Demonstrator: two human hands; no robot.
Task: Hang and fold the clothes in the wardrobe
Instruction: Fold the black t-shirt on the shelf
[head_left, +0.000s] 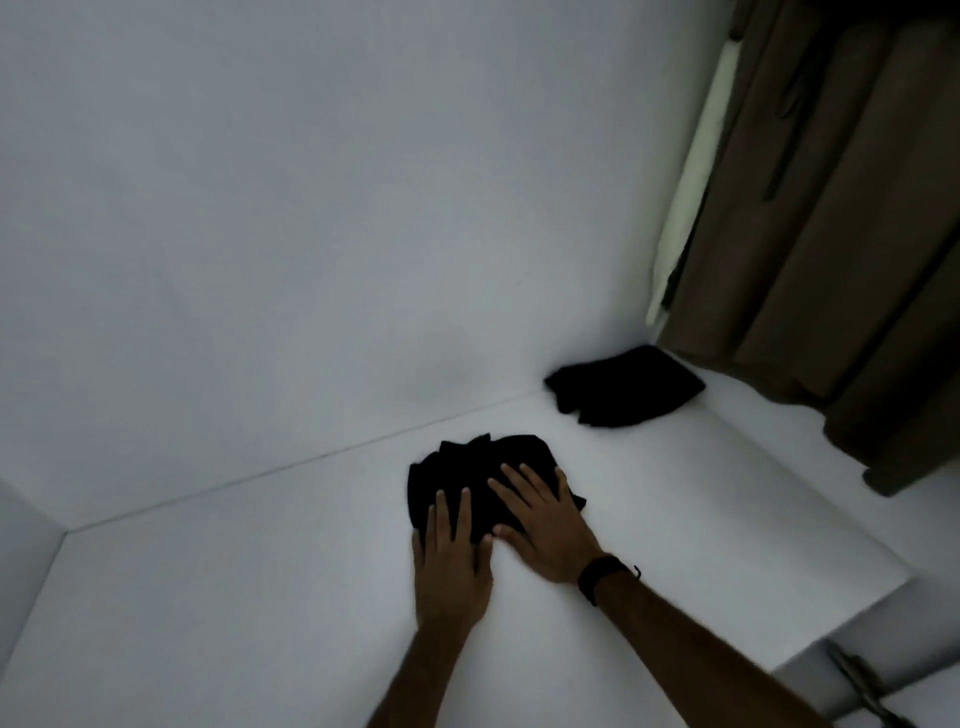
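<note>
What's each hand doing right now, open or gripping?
Left hand: open, fingers flat, pressing the near edge of the black garment.
Right hand: open, fingers spread flat on the same garment, holding nothing.

A white wardrobe shelf (260, 597) carries two black garments: a crumpled black garment (467, 467) near its middle, and a folded black garment (626, 387) in the back right corner
</note>
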